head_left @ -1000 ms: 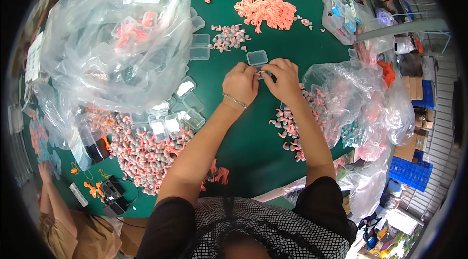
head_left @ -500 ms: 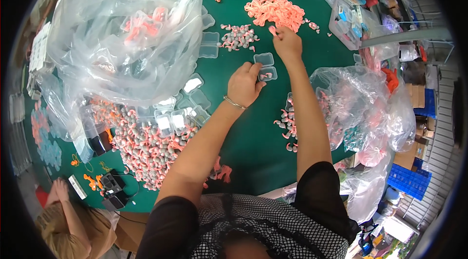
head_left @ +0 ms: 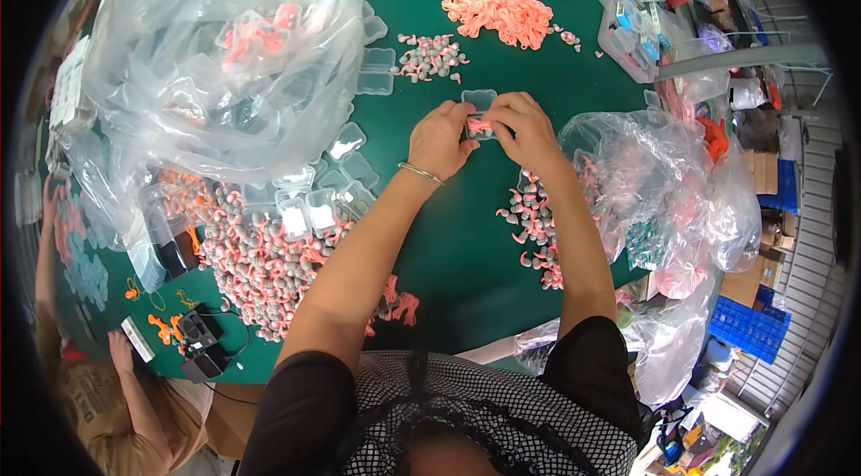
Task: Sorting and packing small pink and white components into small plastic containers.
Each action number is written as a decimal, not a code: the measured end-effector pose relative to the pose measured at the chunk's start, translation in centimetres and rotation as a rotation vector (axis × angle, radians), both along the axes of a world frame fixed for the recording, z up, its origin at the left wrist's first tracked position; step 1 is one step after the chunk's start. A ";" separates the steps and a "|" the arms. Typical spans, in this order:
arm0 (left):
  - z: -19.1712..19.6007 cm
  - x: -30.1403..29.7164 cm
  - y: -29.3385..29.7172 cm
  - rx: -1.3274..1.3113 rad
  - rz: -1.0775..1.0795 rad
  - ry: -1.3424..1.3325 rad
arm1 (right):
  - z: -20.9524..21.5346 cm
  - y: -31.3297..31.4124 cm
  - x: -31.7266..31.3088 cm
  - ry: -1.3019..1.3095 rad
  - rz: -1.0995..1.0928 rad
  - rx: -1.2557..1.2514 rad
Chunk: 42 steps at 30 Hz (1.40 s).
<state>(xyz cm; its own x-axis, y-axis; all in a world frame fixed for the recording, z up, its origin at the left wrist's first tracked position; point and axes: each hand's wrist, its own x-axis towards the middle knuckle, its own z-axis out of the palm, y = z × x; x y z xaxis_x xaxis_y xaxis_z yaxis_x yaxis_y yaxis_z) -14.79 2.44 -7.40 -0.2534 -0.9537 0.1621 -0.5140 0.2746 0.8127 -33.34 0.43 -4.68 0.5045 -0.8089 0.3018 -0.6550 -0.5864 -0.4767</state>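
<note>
A small clear plastic box (head_left: 479,100) stands with its lid folded back in front of me. My left hand (head_left: 439,141) is closed on its left side, the thumb low and the fingers at the hinge. From the right, my right hand (head_left: 529,134) pinches a coral-pink cord bundle (head_left: 481,126) in the lower half of the box. The fingertips partly hide the bundle and the box's rim. Beyond lie a heap of coral cord bundles (head_left: 499,14) and a small pile of grey-and-pink earplug-like pieces (head_left: 430,57).
A big clear plastic bag (head_left: 206,90) fills the left of the green table (head_left: 430,261). A large heap of grey-and-pink pieces (head_left: 260,270) and several empty clear boxes (head_left: 321,209) lie in front of it. More plastic bags (head_left: 628,171) stand right. A co-worker (head_left: 126,404) sits lower left.
My right hand has come back from the cord heap to the box, bringing a coral cord bundle into it. My left hand stays on the box. The co-worker's hands have moved apart.
</note>
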 end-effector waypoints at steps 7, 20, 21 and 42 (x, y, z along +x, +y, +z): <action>-0.3 -0.1 0.1 -0.057 -0.002 0.005 | -0.7 -1.6 0.3 -0.039 -0.218 0.076; -0.2 0.0 -0.1 -0.148 -0.036 -0.053 | -0.7 2.4 -0.2 -0.166 -0.074 0.140; 0.2 0.4 0.0 -0.153 -0.035 -0.056 | -0.5 2.6 0.1 -0.229 -0.120 0.307; 12.5 20.5 -3.3 -0.418 0.627 -0.728 | -1.4 -5.0 16.1 0.238 -0.105 -0.246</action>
<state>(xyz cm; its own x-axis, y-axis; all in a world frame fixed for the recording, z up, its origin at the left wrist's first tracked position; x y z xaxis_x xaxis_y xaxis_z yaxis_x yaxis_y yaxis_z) 5.70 -0.90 5.13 0.0980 -0.8510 0.5159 -0.9882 -0.0219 0.1516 -17.24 -4.53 -6.03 0.5020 -0.7778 0.3783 -0.7936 -0.5881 -0.1560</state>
